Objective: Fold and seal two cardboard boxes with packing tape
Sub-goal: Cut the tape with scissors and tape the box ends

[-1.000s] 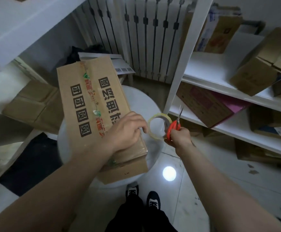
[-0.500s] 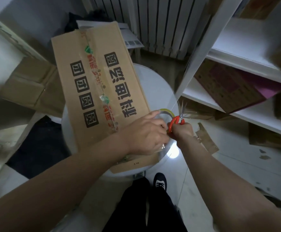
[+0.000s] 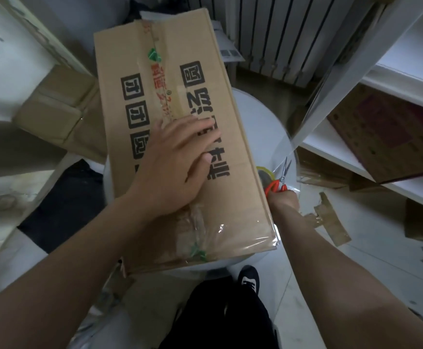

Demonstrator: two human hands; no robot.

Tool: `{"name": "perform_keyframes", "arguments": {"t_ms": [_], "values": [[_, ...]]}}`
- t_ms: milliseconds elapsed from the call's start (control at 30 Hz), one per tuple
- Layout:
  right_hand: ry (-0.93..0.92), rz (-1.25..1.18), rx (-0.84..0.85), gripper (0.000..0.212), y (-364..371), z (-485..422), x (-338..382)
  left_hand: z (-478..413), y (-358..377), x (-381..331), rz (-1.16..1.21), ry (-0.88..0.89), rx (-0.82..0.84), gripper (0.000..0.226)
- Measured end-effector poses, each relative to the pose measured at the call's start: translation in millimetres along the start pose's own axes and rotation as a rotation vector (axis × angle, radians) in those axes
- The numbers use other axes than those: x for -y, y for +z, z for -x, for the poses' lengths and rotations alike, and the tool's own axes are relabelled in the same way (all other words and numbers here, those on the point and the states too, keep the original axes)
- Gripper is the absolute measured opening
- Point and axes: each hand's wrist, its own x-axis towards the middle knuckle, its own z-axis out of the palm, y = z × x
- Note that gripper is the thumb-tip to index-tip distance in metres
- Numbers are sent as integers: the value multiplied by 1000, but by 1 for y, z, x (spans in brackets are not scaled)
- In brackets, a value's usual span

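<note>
On the round white desk (image 3: 263, 127): cardboard box (image 3: 134, 71) lies flat, printed side up. Left hand (image 3: 176, 167) rests on its taped seam, fingers straight. Right hand (image 3: 283, 201), just right of the box, grips orange scissors (image 3: 276, 183) beside the tape roll (image 3: 263, 172).

Left hand (image 3: 172, 167) presses box (image 3: 122, 61); right hand (image 3: 284, 202) grips scissors (image 3: 279, 183).
</note>
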Motion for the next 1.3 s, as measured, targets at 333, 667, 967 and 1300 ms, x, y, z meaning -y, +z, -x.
{"name": "perform_keyframes", "arguments": {"t_ms": [333, 667, 967, 1300], "values": [[-291, -148, 69, 38, -45, 61, 20, 51, -11, -5, -11, -190, -49, 46], [-751, 68, 83, 59, -96, 227, 16, 105, 12, -77, -107, -486, 157, 104], [-760, 210, -21, 55, -99, 201, -4, 140, 6, -33, -78, -661, 187, 83], [-659, 207, -22, 35, -110, 212, 8, 144, -17, -26, 347, -810, -69, 62]]}}
